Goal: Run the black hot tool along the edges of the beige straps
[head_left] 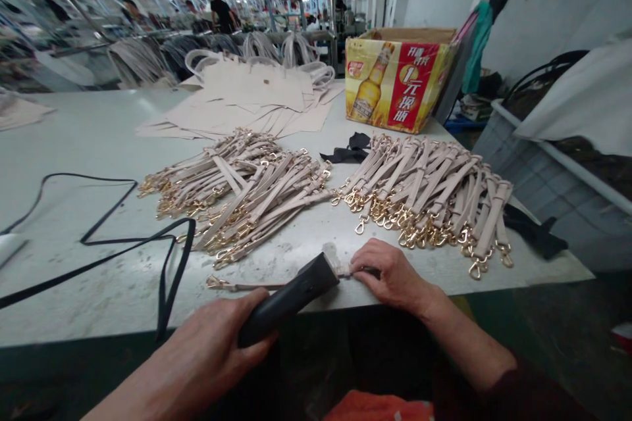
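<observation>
Orange cloth point(378, 406) shows at the near edge, below the table point(123, 289). Left of it, the bare left forearm reaches in, and the left hand point(234, 332) is wrapped around the body of a black handheld tool point(291, 299), fingers closed on it. The tool tilts up to the right, its broad end over the near edge of the table, just beside the right fingertips.

A thin beige strap point(254, 287) lies along the near edge of the table, passing behind the tool, with a gold clasp point(216, 283) at its left end. At its right end the right hand point(390, 273) has thumb and fingers pinched together on it; a small dark piece by the thumb is too hidden to identify.

Farther in, a left pile of straps point(247, 191) and a right pile of straps point(429, 177) lie apart, both with gold clasps. Black cord point(113, 210) zigzags over the left of the table. Behind the left pile are flat beige panels point(247, 89); to their right stands an open yellow-and-red carton point(395, 82). Dark fabric strips point(345, 154) lie between the carton and the piles.
</observation>
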Demonstrator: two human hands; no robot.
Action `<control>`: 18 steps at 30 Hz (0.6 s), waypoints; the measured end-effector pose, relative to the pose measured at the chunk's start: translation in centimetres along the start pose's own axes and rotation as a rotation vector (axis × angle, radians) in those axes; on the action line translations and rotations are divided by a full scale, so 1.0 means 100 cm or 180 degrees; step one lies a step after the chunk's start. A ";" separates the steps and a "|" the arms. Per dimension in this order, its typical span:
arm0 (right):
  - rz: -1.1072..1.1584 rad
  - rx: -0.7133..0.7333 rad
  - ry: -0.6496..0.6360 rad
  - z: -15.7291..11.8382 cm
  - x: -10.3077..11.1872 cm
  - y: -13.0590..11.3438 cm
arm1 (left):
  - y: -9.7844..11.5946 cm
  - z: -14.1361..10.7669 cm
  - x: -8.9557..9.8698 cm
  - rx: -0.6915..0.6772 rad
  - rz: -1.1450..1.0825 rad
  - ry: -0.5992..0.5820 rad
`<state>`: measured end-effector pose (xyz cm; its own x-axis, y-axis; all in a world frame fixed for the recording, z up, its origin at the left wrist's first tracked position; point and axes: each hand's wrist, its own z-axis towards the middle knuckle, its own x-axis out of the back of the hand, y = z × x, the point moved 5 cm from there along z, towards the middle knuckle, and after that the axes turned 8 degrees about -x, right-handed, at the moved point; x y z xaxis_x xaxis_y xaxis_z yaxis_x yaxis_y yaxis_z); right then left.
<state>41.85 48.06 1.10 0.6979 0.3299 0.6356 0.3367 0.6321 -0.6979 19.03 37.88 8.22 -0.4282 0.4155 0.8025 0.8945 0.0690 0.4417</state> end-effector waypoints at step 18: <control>0.0263 -0.0467 -0.0139 0.007 0.002 0.007 | 0.014 0.038 0.016 -0.0262 0.0207 -0.0667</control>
<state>41.76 49.06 0.99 0.7000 0.4086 0.5856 0.3703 0.4934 -0.7870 20.07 42.06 8.60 -0.3265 0.5965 0.7332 0.9022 -0.0347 0.4300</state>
